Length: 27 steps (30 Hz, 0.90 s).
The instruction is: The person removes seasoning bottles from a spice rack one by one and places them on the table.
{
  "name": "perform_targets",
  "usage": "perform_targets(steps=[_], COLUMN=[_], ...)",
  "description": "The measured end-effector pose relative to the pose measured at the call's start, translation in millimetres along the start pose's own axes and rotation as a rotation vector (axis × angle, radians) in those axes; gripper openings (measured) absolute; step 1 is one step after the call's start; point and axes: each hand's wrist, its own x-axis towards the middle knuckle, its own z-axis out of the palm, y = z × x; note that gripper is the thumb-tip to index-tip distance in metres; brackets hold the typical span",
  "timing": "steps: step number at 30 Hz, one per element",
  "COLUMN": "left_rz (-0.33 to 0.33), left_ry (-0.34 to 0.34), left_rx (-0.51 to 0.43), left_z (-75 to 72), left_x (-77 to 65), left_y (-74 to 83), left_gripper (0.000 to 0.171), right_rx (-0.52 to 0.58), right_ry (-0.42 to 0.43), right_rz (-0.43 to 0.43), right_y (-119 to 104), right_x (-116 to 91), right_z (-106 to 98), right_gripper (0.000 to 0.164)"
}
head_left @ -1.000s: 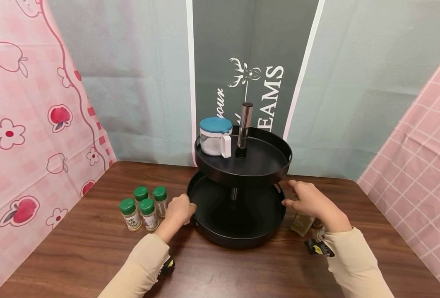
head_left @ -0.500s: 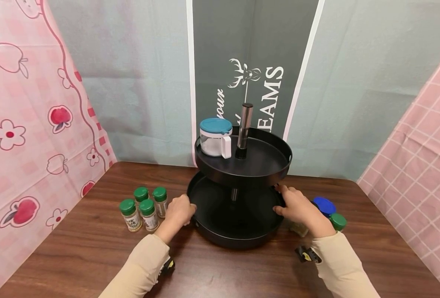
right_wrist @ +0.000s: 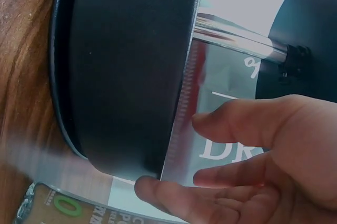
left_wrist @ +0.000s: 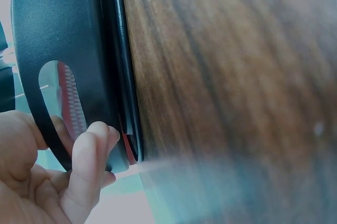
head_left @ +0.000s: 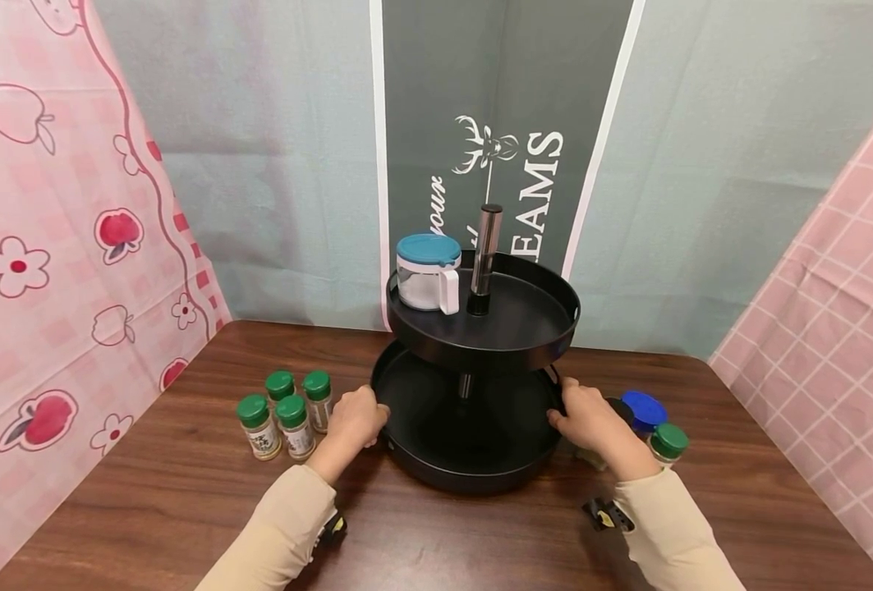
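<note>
A black two-tier round tray (head_left: 473,472) stands on the table, with a metal post (head_left: 486,250) rising through it. My left hand (head_left: 355,417) grips the left rim of the lower tier beside a handle slot (left_wrist: 59,95), with bent fingers around the edge in the left wrist view. At the right rim, my right hand (head_left: 591,419) has its thumb above the edge and a fingertip against the outer wall (right_wrist: 126,76); the thumb tip looks apart from the wall. A glass jar (head_left: 427,275) with a blue lid and white handle sits on the upper tier.
Several green-capped spice jars (head_left: 293,423) stand left of the tray. A blue lid (head_left: 643,410) and a green-capped jar (head_left: 668,445) show behind my right wrist. A printed packet (right_wrist: 68,205) lies near the right hand. Curtains (head_left: 296,164) surround the wooden table (head_left: 436,542).
My right hand has moved left to the lower tier's right rim, then shifted slightly back outward, uncovering the blue and green lids. The left hand and tray have stayed in place.
</note>
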Motion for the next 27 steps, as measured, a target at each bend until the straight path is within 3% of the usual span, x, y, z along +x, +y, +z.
perform_targets(steps=[9, 14, 21, 27], left_rz=[-0.014, -0.010, -0.014, -0.016], left_ry=[-0.020, -0.023, -0.016, -0.024], left_rx=[-0.011, -0.014, -0.003, -0.006], left_z=[-1.7, -1.3, -1.2, -1.2], left_x=[-0.9, -1.2, -0.8, -0.1], left_y=[-0.7, -0.5, -0.3, 0.1], left_gripper=[0.013, 0.013, 0.012, 0.013], right_rx=[0.003, 0.034, 0.070, 0.129], right_ry=[-0.053, -0.006, 0.008, -0.003], right_rz=[0.060, 0.115, 0.142, 0.176], right_y=[3.0, 6.2, 7.8, 8.5], right_x=[-0.3, -0.4, -2.2, -3.5], right_z=[11.8, 13.0, 17.1, 26.3], right_gripper=[0.061, 0.050, 0.020, 0.022])
